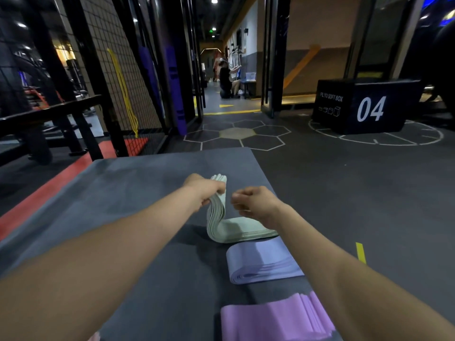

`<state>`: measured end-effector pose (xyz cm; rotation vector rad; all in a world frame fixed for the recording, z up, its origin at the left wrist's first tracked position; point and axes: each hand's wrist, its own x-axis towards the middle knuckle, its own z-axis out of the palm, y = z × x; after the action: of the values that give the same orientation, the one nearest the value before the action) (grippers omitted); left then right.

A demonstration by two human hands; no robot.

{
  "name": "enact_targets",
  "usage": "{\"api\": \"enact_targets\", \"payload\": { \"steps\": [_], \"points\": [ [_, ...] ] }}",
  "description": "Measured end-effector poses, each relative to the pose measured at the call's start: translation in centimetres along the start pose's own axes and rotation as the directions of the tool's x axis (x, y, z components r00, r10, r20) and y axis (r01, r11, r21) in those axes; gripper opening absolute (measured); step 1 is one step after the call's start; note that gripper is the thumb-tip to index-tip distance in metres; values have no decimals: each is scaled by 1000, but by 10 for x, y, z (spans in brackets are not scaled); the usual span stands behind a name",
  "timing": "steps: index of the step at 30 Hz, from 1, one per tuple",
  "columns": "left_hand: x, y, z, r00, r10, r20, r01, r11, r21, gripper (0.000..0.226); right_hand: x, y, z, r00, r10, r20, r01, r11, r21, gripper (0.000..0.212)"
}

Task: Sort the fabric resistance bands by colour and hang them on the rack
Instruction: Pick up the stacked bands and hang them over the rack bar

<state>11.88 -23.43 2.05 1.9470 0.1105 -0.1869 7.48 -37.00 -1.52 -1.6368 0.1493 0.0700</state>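
Note:
A stack of pale green bands (236,230) lies on the grey mat (123,193), with its far end bent upward. My left hand (205,189) grips that raised end. My right hand (256,205) hovers just to the right of it with curled fingers, and whether it holds a band edge is unclear. Nearer to me lies a stack of lavender-blue bands (261,262). A stack of pink-purple bands (275,318) sits at the bottom edge of the view.
A black wire-mesh rack wall (118,70) stands at the left with a yellow band (124,92) hanging on it. A black plyo box marked 04 (366,107) sits at the right. A person crouches in the far corridor (225,80).

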Motion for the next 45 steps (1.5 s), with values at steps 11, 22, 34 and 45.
{"api": "enact_targets", "payload": {
  "steps": [11, 22, 34, 45],
  "points": [
    [-18, 5, 37, 972, 47, 232, -32, 997, -67, 10, 2, -1, -27, 988, 144, -60, -127, 964, 234, 44],
    [-13, -18, 40, 932, 170, 320, -177, 984, -8, 43, 18, 17, -32, 928, 191, -319, -171, 981, 92, 43],
    [-7, -96, 34, 936, 347, 65, -345, 861, 374, 62, 23, 27, -42, 896, 176, -407, -211, 976, -44, 33],
    [-5, -106, 39, 877, 480, 29, -450, 798, 400, 44, 15, 31, -45, 905, 14, -425, -229, 859, -459, 27]
  ]
}}
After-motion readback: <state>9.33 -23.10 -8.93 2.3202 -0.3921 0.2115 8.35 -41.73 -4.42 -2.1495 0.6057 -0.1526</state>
